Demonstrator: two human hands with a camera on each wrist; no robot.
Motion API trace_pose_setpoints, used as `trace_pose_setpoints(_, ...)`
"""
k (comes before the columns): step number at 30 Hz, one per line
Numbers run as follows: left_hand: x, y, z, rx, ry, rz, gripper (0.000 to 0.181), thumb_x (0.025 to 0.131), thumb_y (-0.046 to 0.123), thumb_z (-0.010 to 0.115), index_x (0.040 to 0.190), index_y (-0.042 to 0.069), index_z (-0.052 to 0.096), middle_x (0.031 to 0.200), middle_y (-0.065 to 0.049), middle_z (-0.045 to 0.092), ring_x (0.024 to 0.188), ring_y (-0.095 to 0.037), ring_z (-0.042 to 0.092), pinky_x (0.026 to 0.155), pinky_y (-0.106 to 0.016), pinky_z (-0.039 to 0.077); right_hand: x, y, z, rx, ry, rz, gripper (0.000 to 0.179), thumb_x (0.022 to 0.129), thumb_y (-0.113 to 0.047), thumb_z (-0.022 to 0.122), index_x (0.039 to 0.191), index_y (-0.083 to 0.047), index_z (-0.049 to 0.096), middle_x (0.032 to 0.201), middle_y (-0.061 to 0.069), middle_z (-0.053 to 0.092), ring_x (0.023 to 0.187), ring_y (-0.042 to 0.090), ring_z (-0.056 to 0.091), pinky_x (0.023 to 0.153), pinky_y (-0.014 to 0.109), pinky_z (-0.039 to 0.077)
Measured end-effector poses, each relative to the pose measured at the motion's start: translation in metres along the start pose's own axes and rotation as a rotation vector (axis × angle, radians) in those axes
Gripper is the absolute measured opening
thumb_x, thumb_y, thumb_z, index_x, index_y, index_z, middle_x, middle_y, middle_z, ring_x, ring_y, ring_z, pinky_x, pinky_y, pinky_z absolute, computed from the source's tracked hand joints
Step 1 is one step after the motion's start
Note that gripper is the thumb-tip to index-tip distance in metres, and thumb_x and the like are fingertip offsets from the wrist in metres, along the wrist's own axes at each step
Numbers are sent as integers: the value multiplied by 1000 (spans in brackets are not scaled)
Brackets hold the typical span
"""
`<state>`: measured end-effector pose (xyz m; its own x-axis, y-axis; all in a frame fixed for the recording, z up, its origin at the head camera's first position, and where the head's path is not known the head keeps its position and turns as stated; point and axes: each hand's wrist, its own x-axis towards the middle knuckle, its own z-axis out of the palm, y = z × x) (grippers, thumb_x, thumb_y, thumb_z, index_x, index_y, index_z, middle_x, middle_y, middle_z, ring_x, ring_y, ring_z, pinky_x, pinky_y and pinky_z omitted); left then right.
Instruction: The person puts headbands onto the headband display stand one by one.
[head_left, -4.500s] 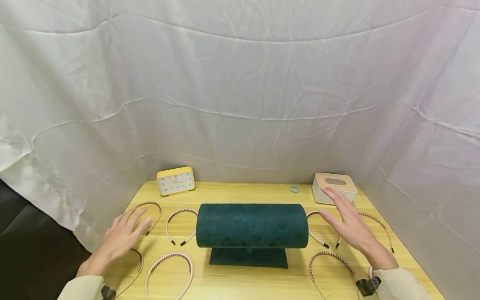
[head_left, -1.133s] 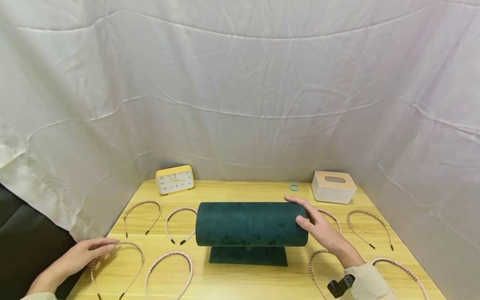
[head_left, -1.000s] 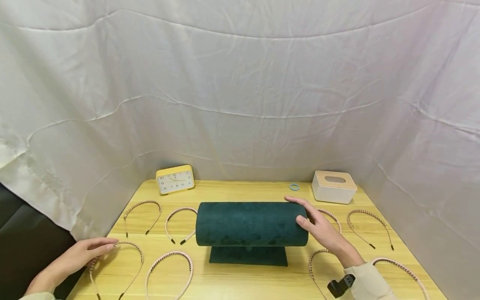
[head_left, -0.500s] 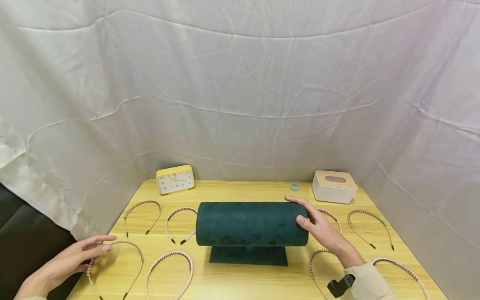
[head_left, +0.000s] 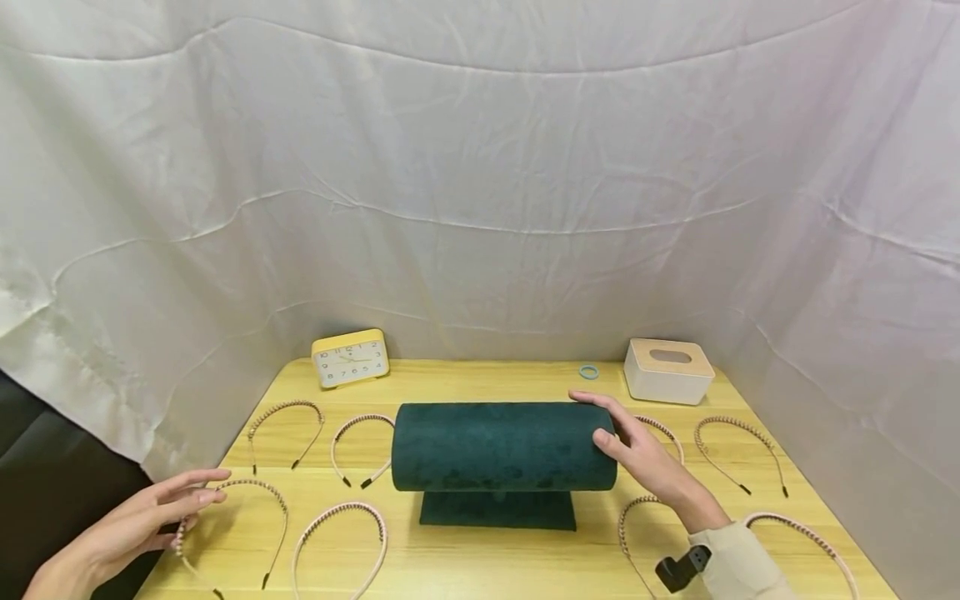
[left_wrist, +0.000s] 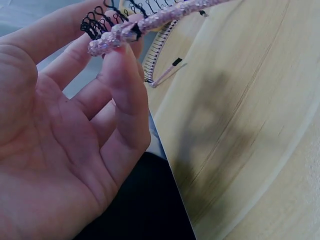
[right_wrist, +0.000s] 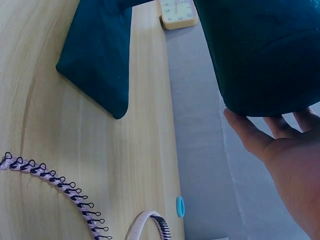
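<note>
My left hand (head_left: 120,529) is at the left front of the table, pinching a slim beaded headband (head_left: 279,498) by its left side. In the left wrist view, the glittery pink headband (left_wrist: 172,12) with black wire loops lies across the fingertips, and its tips show above the table in the head view. My right hand (head_left: 648,462) rests against the right end of a dark green velvet display roll (head_left: 502,446) on a matching base. The right wrist view shows the fingertips (right_wrist: 245,122) touching the edge of the roll; part of the hand is out of frame.
Several other headbands lie on the wooden table, including a pink one (head_left: 339,507) in front left and another (head_left: 802,527) at front right. A yellow alarm clock (head_left: 350,360), a small blue ring (head_left: 588,372) and a tissue box (head_left: 669,371) stand along the back near the curtain.
Since several seconds ago, my right hand has come onto the roll's end and stayed. My left hand has moved down to the front left headband, taken hold and lifted and turned it slightly.
</note>
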<state>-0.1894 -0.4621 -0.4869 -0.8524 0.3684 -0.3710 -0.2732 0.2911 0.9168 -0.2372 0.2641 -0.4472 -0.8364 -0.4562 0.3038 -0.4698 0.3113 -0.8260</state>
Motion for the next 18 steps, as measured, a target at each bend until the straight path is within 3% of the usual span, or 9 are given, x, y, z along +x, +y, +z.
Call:
trace_pose_setpoints(6, 0, 2, 0, -1, -6, 43, 38, 120, 27, 40, 148, 38, 63, 129, 14, 70, 88, -8, 58, 73, -30, 55, 0, -1, -1, 18, -8, 0, 53, 116, -15, 48, 169, -23, 40, 175, 2, 39, 155, -5, 36, 117, 17, 40)
trace_pose_setpoints(12, 2, 4, 3, -25, -21, 131, 43, 122, 23, 33, 149, 34, 65, 127, 17, 70, 91, -3, 61, 76, -29, 54, 0, -2, -1, 26, -13, -2, 53, 117, -15, 47, 169, -24, 39, 176, 1, 38, 156, -5, 36, 117, 17, 39)
trace_pose_setpoints(18, 3, 3, 5, -133, -90, 217, 47, 121, 14, 30, 148, 29, 66, 128, 14, 71, 90, 0, 64, 72, -25, 56, 1, 0, 0, 24, -10, -11, 53, 117, -15, 48, 169, -22, 39, 175, 3, 39, 156, -5, 34, 118, 14, 36)
